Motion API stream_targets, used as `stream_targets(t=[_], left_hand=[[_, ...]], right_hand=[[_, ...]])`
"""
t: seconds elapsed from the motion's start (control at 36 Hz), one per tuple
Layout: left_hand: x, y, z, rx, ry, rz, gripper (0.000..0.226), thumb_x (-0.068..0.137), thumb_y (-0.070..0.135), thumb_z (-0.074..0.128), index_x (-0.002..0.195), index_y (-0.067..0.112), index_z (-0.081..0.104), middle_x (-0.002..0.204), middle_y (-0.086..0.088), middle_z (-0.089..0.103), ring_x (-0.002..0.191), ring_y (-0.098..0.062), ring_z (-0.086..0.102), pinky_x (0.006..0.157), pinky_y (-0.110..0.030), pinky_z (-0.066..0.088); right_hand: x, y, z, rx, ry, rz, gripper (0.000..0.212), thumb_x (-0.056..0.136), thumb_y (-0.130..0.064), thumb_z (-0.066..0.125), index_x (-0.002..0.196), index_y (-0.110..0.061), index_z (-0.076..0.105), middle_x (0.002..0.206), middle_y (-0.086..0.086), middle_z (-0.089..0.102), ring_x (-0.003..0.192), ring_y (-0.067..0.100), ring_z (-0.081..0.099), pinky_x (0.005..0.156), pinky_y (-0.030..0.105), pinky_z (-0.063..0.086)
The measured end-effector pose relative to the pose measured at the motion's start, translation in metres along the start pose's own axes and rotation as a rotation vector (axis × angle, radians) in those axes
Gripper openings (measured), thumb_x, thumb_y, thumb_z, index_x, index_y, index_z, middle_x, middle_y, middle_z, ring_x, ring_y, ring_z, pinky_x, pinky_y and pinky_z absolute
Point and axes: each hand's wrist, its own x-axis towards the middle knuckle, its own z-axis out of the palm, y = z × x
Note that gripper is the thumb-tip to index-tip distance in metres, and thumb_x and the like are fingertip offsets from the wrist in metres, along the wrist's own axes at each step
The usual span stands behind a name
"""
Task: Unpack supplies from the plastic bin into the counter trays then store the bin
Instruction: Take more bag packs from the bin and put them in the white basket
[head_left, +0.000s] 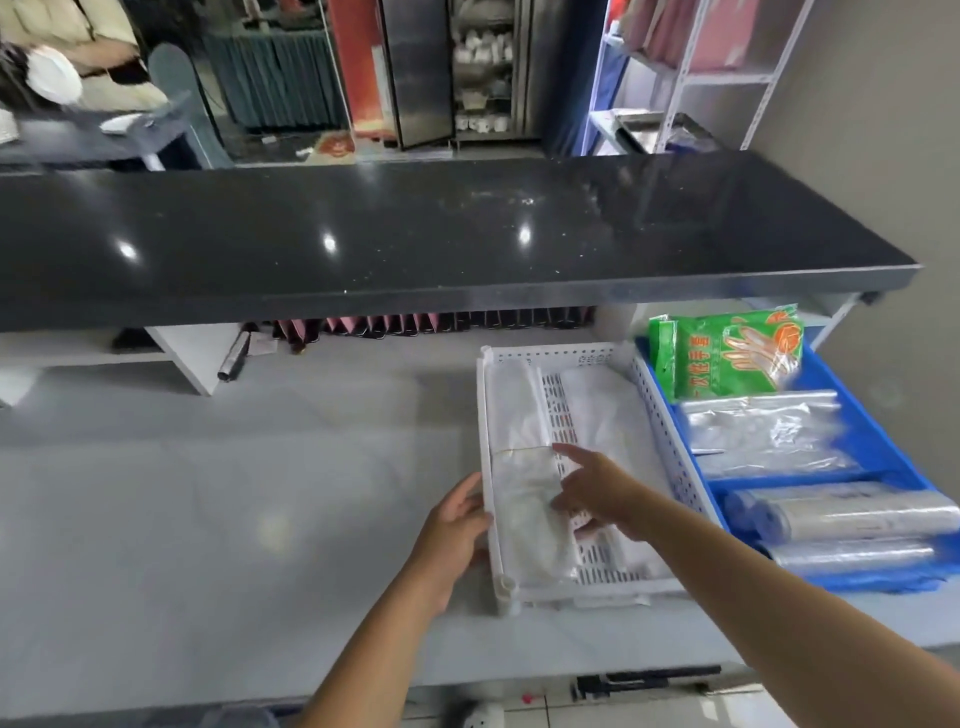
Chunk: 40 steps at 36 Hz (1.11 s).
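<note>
Head view: white perforated plastic tray (592, 358) on pale grey counter (208, 519), touching blue plastic tray (883, 441) to its right. Left hand (457, 525) spread open, flat against the white tray's left wall. Right hand (592, 488) inside that tray, fingers loosely parted, forefinger extended, resting on banded bundle of clear plastic bags (524, 488); grip not confirmable. Bundle's long axis running away from the body, directly under the right hand, the nearer one. Plastic bin not visible.

Two trays on the counter: one white tray (563, 358), one blue tray (883, 447) at its 3 o'clock. Two white bundles (524, 467) inside the white. In the blue: one green packet (727, 353), one clear bag stack (763, 431), two rolls (852, 514).
</note>
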Motion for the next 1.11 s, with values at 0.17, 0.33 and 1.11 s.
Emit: stream_targets(t=[0.17,0.33,1.11], left_hand=[[0.001,-0.003,-0.002,-0.018,-0.012,0.018,0.051,0.097,0.0,0.049,0.123,0.04,0.063,0.116,0.008,0.074,0.102,-0.016,0.073,0.068,-0.029,0.059],[-0.006,0.0,0.002,-0.008,0.032,0.036,0.048,0.098,0.002,0.051,0.116,0.044,0.064,0.116,0.006,0.073,0.099,-0.016,0.073,0.066,-0.028,0.059],[-0.359,-0.278,-0.025,0.348,0.885,-0.474,0.081,0.09,0.037,0.069,0.156,0.026,0.023,0.163,-0.003,0.022,0.15,-0.019,0.021,0.12,-0.034,0.019]], right_hand=[[0.004,0.006,0.003,-0.098,0.088,-0.001,0.074,0.082,0.01,0.067,0.145,-0.021,0.042,0.097,0.018,0.068,0.075,0.027,0.07,0.058,0.04,0.061],[-0.003,0.002,0.017,-0.473,0.254,-0.093,0.064,0.083,-0.004,0.062,0.143,-0.022,0.046,0.121,0.011,0.064,0.09,0.026,0.067,0.071,0.036,0.06],[-0.136,0.188,0.209,-0.969,-0.534,-0.65,0.06,0.093,-0.056,0.044,0.149,-0.036,0.034,0.163,-0.002,0.021,0.15,0.023,0.012,0.119,0.043,0.013]])
